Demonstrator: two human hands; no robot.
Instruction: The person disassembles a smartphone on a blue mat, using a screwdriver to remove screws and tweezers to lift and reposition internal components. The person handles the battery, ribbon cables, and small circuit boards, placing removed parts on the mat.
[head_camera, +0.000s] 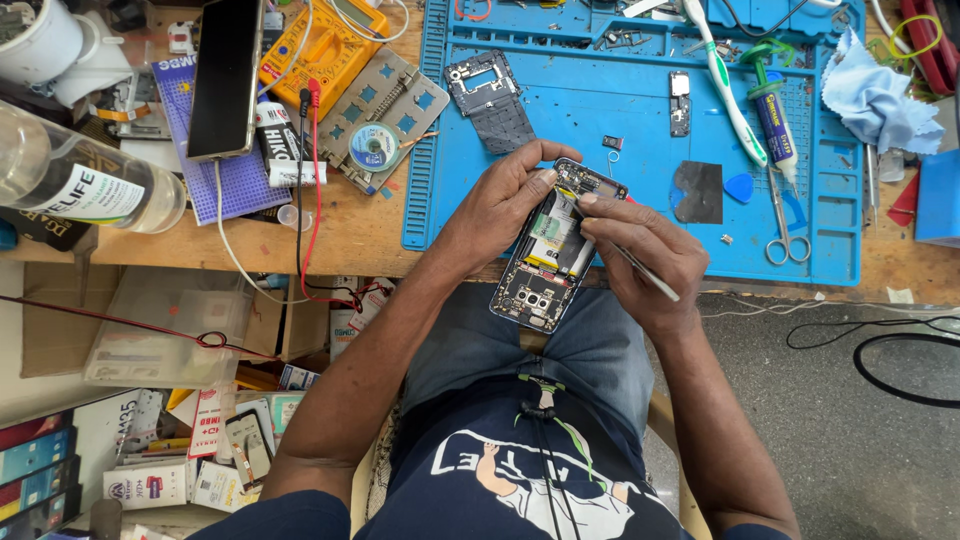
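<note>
An opened smartphone (548, 262) with its back cover off shows its circuit boards and camera modules; it lies tilted over the edge of the blue work mat (640, 130), above my lap. My left hand (500, 200) grips the phone's upper left side, thumb on its top edge. My right hand (640, 255) pinches a thin metal tool (648, 274), its tip hidden under my fingers at the phone's upper interior.
On the mat lie a loose phone frame (490, 92), a small board (680, 102), a dark plate (698, 192), a blue pick (739, 187), scissors (783, 225), a toothbrush (722, 80) and a glue tube (774, 115). A yellow multimeter (325, 45), another phone (225, 75) and a bottle (70, 180) crowd the left.
</note>
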